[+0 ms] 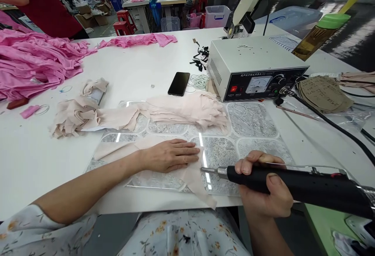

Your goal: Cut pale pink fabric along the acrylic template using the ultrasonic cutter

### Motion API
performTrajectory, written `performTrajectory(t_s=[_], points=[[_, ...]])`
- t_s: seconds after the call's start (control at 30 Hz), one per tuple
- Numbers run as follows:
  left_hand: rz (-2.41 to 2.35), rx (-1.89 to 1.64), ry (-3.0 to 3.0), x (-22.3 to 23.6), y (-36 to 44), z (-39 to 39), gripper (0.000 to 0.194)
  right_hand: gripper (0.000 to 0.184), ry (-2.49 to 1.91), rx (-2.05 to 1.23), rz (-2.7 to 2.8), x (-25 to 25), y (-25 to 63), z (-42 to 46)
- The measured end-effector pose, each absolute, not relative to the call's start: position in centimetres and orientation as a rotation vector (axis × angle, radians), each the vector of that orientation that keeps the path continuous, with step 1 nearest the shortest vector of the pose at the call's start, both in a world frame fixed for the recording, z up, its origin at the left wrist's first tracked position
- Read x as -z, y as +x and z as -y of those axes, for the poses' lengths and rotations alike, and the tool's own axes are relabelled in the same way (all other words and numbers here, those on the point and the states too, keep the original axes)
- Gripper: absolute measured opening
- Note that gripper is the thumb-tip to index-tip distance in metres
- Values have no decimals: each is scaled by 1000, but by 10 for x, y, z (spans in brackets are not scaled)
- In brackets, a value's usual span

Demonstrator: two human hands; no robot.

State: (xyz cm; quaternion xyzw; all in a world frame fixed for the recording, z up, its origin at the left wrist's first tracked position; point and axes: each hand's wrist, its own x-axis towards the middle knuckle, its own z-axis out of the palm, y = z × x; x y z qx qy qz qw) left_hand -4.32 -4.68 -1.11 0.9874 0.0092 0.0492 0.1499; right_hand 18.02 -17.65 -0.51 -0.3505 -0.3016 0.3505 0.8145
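My left hand lies flat, fingers stretched out, on a pale pink fabric piece. That fabric rests on a patterned, glossy mat and hangs slightly past the table's front edge. In my right hand is a black handheld ultrasonic welder, fingers wrapped around its body. Its metal tip points left and sits at the fabric's right edge, close to my left fingertips; whether it touches cannot be made out. Behind my left hand, a stack of similar pale pink pieces lies on the mat.
A control box with a dial stands at the back right, its cable running along the right side. A phone lies mid-table. Pink garments heap at the left, near a person in red. A bottle stands at right.
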Motion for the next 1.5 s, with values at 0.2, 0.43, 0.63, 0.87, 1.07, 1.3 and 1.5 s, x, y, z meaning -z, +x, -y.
performTrajectory(t_s=[0.2, 0.43, 0.63, 0.87, 1.07, 1.3, 1.5], points=[[-42, -157, 2831, 5, -45, 49, 39, 15, -735, -762, 611, 5, 181, 176], [-63, -206, 2816, 5, -51, 66, 40, 15, -734, -775, 605, 4, 179, 175], [-66, -141, 2789, 9, -55, 67, 40, 16, -721, -822, 639, 6, 178, 179], [-59, -137, 2803, 9, -55, 67, 40, 17, -710, -860, 642, 6, 176, 184], [-38, -148, 2828, 12, -55, 67, 41, 17, -700, -888, 661, 5, 175, 185], [-30, -142, 2825, 13, -55, 66, 38, 17, -709, -891, 679, 2, 173, 186], [-31, -160, 2806, 14, -54, 65, 47, 18, -740, -884, 690, 4, 173, 187]])
